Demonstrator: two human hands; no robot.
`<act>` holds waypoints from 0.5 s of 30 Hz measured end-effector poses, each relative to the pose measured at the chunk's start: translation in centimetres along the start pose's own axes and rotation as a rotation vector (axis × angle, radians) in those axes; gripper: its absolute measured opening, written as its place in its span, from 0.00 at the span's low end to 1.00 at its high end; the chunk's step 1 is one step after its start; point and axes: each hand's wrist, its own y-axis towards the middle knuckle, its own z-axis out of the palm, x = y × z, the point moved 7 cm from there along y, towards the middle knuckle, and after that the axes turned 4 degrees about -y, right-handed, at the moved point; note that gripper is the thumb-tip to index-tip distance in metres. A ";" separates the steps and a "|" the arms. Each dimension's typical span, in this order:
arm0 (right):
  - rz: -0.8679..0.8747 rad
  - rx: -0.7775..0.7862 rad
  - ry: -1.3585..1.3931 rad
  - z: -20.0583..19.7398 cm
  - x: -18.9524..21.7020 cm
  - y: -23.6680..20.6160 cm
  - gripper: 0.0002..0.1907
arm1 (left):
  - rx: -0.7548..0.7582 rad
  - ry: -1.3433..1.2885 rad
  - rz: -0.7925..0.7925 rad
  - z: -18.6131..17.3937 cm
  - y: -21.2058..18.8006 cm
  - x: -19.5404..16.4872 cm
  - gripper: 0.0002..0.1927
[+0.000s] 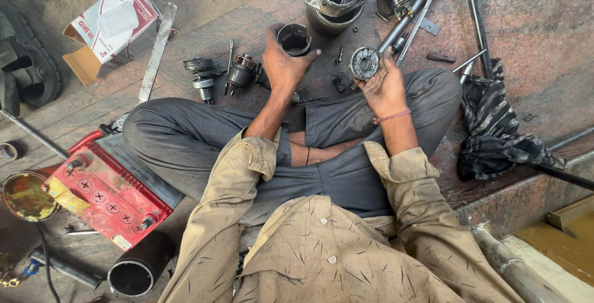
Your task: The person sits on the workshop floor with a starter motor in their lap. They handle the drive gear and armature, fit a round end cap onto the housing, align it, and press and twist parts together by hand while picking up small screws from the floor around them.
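Left hand point(281, 61) grips a dark steel cylinder point(294, 38) by its rim on the floor; right hand point(385, 83) cradles a round, toothed metal part point(365, 63). Both look heavy, rigid, greasy.

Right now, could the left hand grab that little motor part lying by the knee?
Probably yes. The left hand holds a black cylinder, but the motor part lies just beside it on the floor, nothing between them.
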 end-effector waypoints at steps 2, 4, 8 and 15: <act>-0.002 -0.003 -0.011 0.0 0.0 0.0 0.19 | 0.014 -0.012 0.081 0.1 0.2 -0.3 0.40; 0.001 -0.021 -0.035 0.0 0.0 -0.1 0.20 | 0.041 0.007 0.121 0.3 0.4 -0.1 0.41; -0.024 0.027 -0.038 0.4 0.3 -0.4 0.20 | 0.105 0.029 0.195 0.9 0.5 -0.5 0.46; 0.001 -0.008 -0.019 0.3 0.3 -0.7 0.18 | 0.194 0.352 0.504 -2.3 0.5 -5.1 0.47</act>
